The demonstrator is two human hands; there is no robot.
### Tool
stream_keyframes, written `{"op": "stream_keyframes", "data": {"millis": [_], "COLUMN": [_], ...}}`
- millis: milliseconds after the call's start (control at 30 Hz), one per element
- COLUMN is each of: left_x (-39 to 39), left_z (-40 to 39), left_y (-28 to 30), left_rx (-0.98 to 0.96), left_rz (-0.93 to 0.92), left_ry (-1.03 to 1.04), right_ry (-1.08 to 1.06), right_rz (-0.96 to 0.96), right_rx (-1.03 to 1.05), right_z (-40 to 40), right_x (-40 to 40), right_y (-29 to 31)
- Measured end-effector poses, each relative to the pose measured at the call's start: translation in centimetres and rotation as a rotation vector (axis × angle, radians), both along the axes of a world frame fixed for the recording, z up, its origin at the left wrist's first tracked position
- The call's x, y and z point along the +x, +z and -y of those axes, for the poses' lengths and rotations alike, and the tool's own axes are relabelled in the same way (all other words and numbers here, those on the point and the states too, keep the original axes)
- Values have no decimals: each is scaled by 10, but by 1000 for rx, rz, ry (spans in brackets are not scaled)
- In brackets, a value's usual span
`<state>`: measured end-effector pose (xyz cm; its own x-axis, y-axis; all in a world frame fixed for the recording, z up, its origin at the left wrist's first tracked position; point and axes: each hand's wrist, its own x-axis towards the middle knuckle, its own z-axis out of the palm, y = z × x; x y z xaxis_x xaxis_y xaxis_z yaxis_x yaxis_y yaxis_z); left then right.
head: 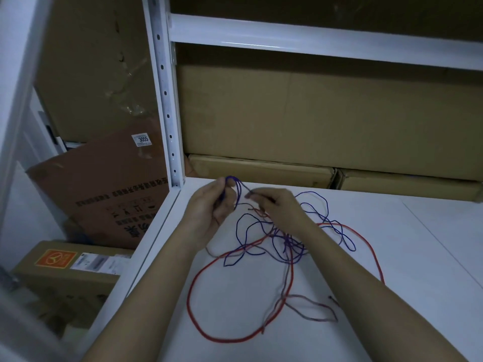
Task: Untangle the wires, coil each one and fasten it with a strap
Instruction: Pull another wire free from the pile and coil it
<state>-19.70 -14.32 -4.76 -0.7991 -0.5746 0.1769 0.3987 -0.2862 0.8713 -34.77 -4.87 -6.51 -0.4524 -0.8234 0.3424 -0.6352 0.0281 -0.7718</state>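
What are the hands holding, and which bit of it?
The left hand grips loops at one end of the blue wire. The right hand pinches a strand nearby; which wire cannot be told.

upright [167, 100] blocks left; boxes [313, 113] behind; shelf [392, 244] right bare.

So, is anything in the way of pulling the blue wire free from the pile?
Yes. Both hands, left and right, hold loops of the blue wire, but further along it runs through a knot with the red wire and a grey wire on the shelf.
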Motion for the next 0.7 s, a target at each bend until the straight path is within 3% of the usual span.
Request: {"op": "stream_keyframes", "data": {"millis": [167, 267, 333, 467, 600, 700], "left_x": [-9, -13, -15, -16, -14, -15], "left_z": [7, 18, 27, 33, 40, 40], "left_y": [4, 1, -1, -18, -37, -42], "left_rx": [150, 117, -28, -499, -950, -1018], "left_rz": [-106, -148, -106, 173, 472, 581], "left_ry": [199, 306, 424, 543, 479, 363], "right_ry": [32, 92, 138, 169, 133, 75], "right_rz": [-30, -293, -443, -474, -439, -444], "right_rx": [128, 223, 259, 177, 98, 77], "right_z": [-1, -6, -9, -15, -21, -25], "right_x": [13, 23, 26, 30, 29, 23], "right_y": [-17, -24, -29, -26, -15, -7]}}
